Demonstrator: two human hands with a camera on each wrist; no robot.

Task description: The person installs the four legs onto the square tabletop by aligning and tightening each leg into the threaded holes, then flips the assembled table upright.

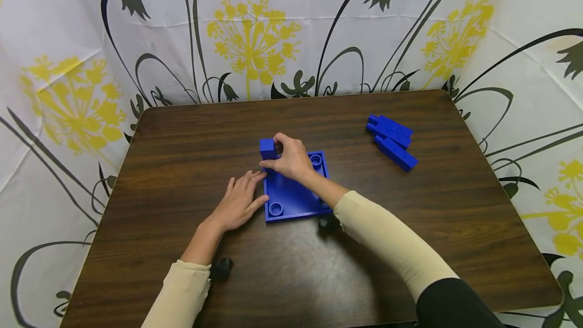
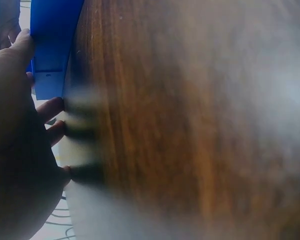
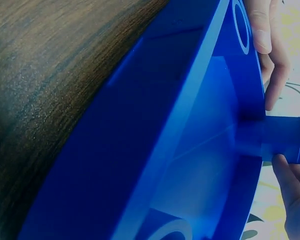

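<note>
A square blue panel with a raised rim lies on the table, ring-shaped sockets at its corners. At its far-left corner stands a square blue leg, roughly upright. My right hand pinches this leg between thumb and fingers; its lower end is hidden in the head view. In the right wrist view the leg rises from inside the rim. Against the panel's left edge rests my left hand, its fingers extended and thumb touching the rim. A ring socket shows at the near-left corner.
Three loose blue legs lie together at the right rear of the brown wooden table. A floral curtain hangs behind the table. Dark wrist devices sit beneath both forearms.
</note>
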